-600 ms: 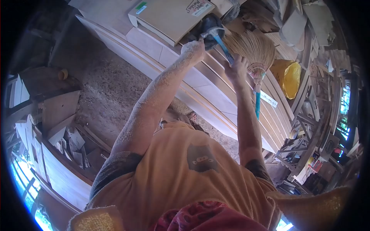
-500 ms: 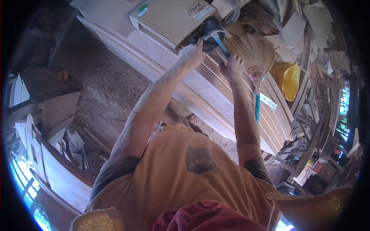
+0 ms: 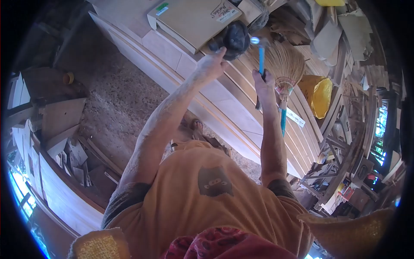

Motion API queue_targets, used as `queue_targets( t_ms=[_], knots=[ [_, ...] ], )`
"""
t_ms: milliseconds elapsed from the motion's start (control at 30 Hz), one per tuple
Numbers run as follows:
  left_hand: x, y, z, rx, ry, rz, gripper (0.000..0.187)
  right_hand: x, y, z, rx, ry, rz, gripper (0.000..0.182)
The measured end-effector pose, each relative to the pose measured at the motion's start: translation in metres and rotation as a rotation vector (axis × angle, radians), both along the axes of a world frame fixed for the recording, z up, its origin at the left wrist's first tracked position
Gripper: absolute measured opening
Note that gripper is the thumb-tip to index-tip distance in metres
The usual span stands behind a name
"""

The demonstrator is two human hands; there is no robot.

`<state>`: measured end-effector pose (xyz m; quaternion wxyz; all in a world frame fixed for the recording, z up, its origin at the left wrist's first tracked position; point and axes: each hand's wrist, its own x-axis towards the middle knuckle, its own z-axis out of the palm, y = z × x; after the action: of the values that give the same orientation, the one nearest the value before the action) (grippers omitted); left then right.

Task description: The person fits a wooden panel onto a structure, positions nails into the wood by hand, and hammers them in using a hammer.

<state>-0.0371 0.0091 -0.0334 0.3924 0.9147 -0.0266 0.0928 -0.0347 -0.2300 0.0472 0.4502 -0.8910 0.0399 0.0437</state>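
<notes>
My right hand is wrapped round the handle of a blue hammer, its shiny head up near a dark round object. My left hand reaches to that dark object, with a finger at its lower edge; whether it grips anything is unclear. The object lies beside a cardboard box on the stacked boards. Right of the hammer, a straw broom rests on the boards, its blue handle pointing down toward me.
Long pale boards run diagonally under my hands. A yellow bag sits right of the broom. Wood scraps pile up at the upper right and at the left. Sawdust covers the floor.
The hammer has left my left fingers and stands more upright in my right hand. My left hand has shifted slightly left and down, and more of the dark object shows.
</notes>
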Motion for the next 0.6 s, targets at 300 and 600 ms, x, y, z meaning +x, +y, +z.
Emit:
queue_targets(
  t_ms=[300,600],
  knots=[
    [-0.159,0.021,-0.009,-1.098,0.511,0.475,0.032,-0.080,-0.030,-0.008,0.231,0.072,0.197,0.022],
    [-0.355,0.015,-0.060,-1.053,0.389,1.162,0.021,-0.128,0.068,0.017,0.465,0.382,0.771,0.017]
  ],
)
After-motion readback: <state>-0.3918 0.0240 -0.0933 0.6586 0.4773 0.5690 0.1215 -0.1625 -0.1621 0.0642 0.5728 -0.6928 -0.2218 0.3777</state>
